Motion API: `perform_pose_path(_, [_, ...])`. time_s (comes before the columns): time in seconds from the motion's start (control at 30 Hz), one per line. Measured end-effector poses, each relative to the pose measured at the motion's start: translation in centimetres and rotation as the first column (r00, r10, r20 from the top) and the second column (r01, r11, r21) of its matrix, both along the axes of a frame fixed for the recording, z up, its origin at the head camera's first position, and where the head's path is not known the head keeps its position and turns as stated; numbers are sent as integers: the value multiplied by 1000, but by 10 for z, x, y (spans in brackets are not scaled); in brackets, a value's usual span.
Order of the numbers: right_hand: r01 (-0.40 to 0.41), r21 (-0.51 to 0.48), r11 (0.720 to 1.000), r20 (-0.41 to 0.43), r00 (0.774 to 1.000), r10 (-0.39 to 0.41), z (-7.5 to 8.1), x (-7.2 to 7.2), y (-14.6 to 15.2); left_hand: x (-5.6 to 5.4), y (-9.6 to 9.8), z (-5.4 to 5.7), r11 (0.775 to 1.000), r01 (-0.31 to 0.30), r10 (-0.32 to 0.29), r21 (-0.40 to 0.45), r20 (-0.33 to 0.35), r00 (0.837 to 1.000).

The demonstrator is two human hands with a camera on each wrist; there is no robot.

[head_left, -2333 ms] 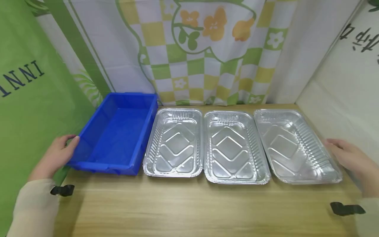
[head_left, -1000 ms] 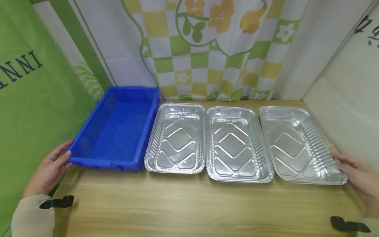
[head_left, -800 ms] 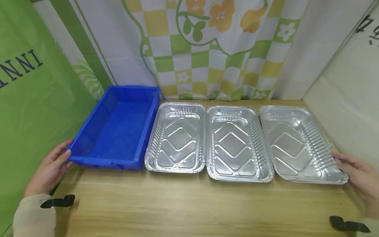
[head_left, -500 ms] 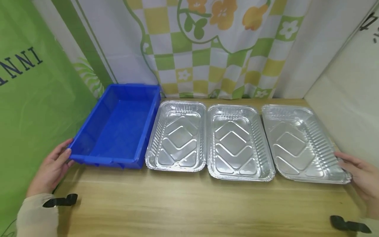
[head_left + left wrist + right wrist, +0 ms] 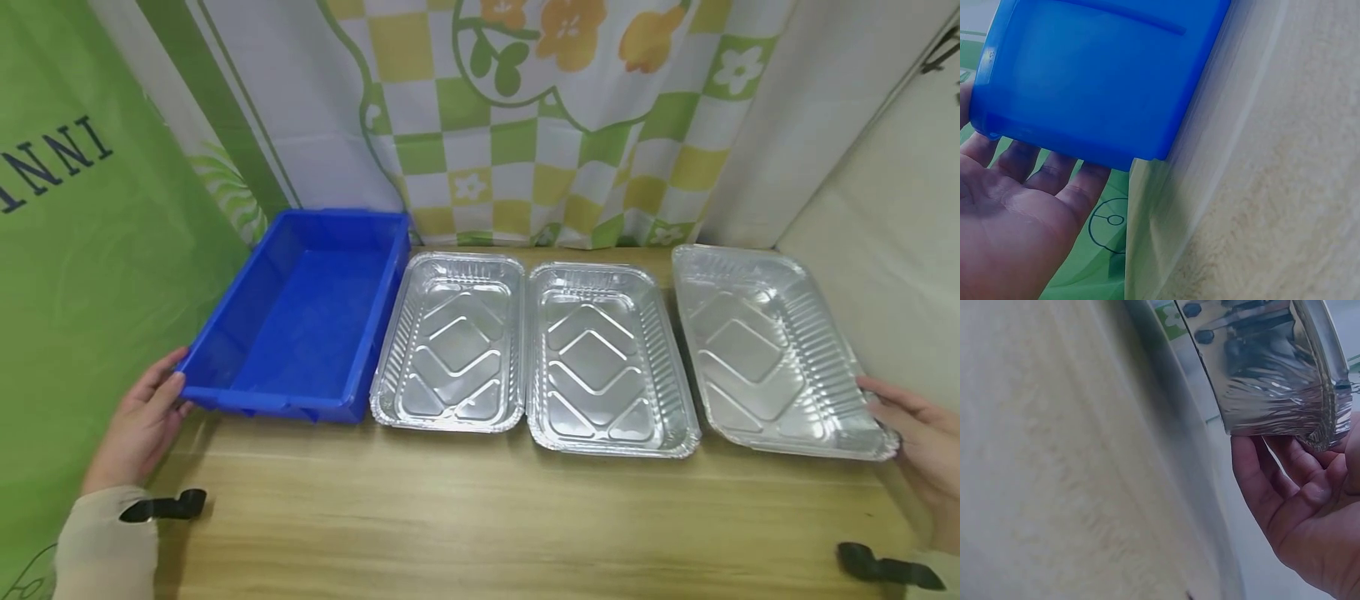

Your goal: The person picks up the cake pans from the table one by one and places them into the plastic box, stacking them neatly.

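Observation:
A blue plastic bin point(image 5: 315, 317) stands empty at the table's left. My left hand point(image 5: 146, 417) touches its near left corner; in the left wrist view the straight fingers point(image 5: 1054, 175) reach under the bin point(image 5: 1097, 75). Three empty foil trays lie in a row beside it: a left one point(image 5: 450, 342), a middle one point(image 5: 600, 358) and a right one point(image 5: 757, 350). My right hand point(image 5: 918, 433) holds the right tray's near right corner. In the right wrist view its fingers point(image 5: 1272, 481) lie under the tray point(image 5: 1266, 375), with the thumb at the rim. This tray sits tilted, apart from the middle one.
The wooden table point(image 5: 480, 517) has bare board in front of the containers. A green cloth point(image 5: 90, 250) hangs close on the left, a checked curtain point(image 5: 525, 125) at the back and a white panel point(image 5: 885, 250) on the right.
The right foil tray has risen, tilted and drawn away from the middle tray in my right hand. My left hand has stayed at the bin's corner.

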State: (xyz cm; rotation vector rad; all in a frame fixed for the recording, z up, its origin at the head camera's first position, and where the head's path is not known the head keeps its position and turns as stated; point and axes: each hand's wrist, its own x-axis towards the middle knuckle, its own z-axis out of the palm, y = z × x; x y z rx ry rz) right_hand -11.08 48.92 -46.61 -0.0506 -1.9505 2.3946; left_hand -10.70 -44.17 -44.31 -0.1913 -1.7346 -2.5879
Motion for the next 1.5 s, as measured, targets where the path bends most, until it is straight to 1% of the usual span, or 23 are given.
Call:
perform_pose_path(0.03, [-12, -22, 1000, -8, 1000, 12, 3, 0, -2, 0, 0, -1, 1000, 1, -1, 5, -8, 1000])
perform_pose_path(0.13, [-11, -27, 1000, -23, 1000, 10, 8, 0, -6, -1, 0, -2, 1000, 0, 1, 22, -23, 1000])
perform_pose_path(0.2, [1, -5, 1000, -18, 1000, -1, 11, -1, -8, -1, 1, -2, 999, -1, 2, 34, -38, 999])
perform_pose_path(0.27, [23, 40, 999, -8, 1000, -22, 14, -1, -11, -2, 1, -2, 999, -1, 3, 42, -45, 999])
perform_pose_path(0.37, [35, 101, 994, 0, 999, -35, 19, -1, -17, -3, 2, -3, 999, 1, 2, 50, -62, 998])
perform_pose_path(0.53, [35, 129, 991, 16, 999, -37, 26, -3, -25, -2, 2, -4, 998, 7, -2, 68, -72, 997])
perform_pose_path(0.7, [10, 90, 996, 28, 1000, -13, 31, -5, -31, -2, 3, -4, 997, 2, 3, 74, -73, 997])
perform_pose_path(0.87, [-8, 63, 998, 17, 1000, 7, 35, -7, -36, -3, 4, -4, 997, -6, 12, 78, -72, 997])
perform_pose_path(0.97, [-51, -3, 999, -3, 999, 51, 37, -9, -40, -2, 4, -5, 996, -10, 17, 86, -79, 997])
perform_pose_path(1.07, [-88, -68, 994, -9, 996, 88, 39, -10, -44, -3, 4, -7, 995, -9, 18, 102, -93, 996])
perform_pose_path(1.1, [-95, -75, 993, -11, 995, 95, 39, -10, -46, -3, 4, -7, 994, -8, 18, 111, -97, 995])
perform_pose_path(1.27, [-100, -71, 992, -31, 995, 98, 41, -12, -55, -3, 4, -9, 993, -8, 21, 120, -103, 994])
perform_pose_path(1.37, [-109, -80, 991, -51, 993, 105, 42, -13, -61, -2, 4, -8, 994, -17, 26, 106, -87, 996])
perform_pose_path(1.5, [-103, -75, 992, -46, 994, 99, 43, -15, -68, -2, 4, -7, 995, -22, 28, 96, -64, 998])
